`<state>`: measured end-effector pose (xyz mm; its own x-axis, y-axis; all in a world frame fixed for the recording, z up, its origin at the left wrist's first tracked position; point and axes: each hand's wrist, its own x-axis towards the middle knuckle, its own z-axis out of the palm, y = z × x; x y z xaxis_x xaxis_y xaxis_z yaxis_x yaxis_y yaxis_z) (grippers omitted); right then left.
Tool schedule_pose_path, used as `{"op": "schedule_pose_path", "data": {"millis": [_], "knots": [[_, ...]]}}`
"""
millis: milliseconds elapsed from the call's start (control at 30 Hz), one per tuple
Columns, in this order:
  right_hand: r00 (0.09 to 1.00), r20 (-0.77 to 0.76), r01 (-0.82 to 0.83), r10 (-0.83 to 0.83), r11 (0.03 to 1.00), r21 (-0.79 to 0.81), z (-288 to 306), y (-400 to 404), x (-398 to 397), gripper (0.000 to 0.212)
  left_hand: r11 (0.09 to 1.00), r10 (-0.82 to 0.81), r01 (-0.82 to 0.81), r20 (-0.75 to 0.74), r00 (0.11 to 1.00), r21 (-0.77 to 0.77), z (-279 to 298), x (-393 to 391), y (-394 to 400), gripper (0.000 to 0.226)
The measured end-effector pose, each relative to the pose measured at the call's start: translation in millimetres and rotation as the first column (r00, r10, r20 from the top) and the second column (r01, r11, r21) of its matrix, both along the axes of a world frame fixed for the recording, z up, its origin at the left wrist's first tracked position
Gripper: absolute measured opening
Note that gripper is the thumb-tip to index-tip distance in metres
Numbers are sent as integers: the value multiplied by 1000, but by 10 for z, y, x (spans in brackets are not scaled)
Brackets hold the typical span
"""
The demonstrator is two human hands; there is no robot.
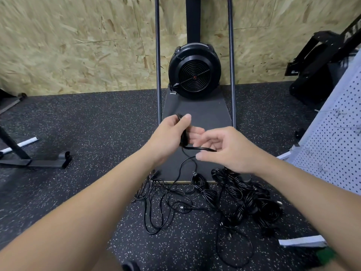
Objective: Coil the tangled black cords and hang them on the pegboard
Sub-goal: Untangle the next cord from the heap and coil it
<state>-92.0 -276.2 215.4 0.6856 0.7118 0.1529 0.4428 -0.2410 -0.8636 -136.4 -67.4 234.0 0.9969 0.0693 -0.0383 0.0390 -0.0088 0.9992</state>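
Seen from a head-worn camera, looking down over two bare forearms reaching toward a speckled black rubber floor (82, 122). Left hand (170, 135), centre of view, fingers and thumb curled around a small coil of black cord (183, 133), gripping it upright. Right hand (224, 147), just right of it, fingers bent and pinching the free strand (199, 148) leading out of the coil, apparently mid-wrap. From that strand, a thin loop hanging down to a loose tangle of cords (166, 204) sprawled on the floor near the feet. Just right of the tangle, a dense heap of bundled cords (252, 200), already wound or still knotted, hard to tell. White pegboard (336, 137) leaning at the far right edge, a few wire hooks on it, no cords hung there yet. Beyond the hands, a black fan-wheel exercise machine (195, 72) on a dark platform, flanked by two upright bars, against a chipboard wall (78, 45). Likely trouble ahead: trailing strand crossing other loops on the floor, so pulling more slack could snag, tighten a knot, or drag neighbouring cords along. Small coil held in only one hand, so loosening that grip while reaching for slack could let the turns spring apart. Plug ends in the tangle may catch on the platform's near edge. Heap lying close by, so easy to grab the wrong strand.
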Motion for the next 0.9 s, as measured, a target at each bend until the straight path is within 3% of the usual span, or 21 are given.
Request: {"op": "schedule_pose_path", "data": {"millis": [33,100,133,300,400,567,700,900], "knots": [[1000,-28,-3,4,999,35,13,-4,-1,18,987,4,-7,16,1000,163,-5,-3,26,30],[996,-84,16,-7,994,107,47,-6,7,22,877,-47,25,34,998,480,-45,-3,97,33],[994,-108,27,-14,992,127,66,-12,20,23,843,-117,102,-6,993,527,-63,-5,115,34],[988,-88,140,-128,979,150,96,-135,154,25,858,-448,491,-246,859,152,13,-163,65,55],[981,-72,188,-178,969,162,35,-170,236,20,780,-614,623,-256,746,-56,-42,-249,42,38],[973,-85,224,-216,970,95,-129,-163,250,3,856,-513,486,-168,842,-177,-86,-269,-32,33],[964,-144,233,-224,971,48,-178,-173,236,9,871,-460,396,-203,864,-289,-107,-229,7,44],[901,-352,227,-253,967,-114,-463,-126,227,23,864,-238,169,-89,967,-474,-111,-112,1,33]]}}
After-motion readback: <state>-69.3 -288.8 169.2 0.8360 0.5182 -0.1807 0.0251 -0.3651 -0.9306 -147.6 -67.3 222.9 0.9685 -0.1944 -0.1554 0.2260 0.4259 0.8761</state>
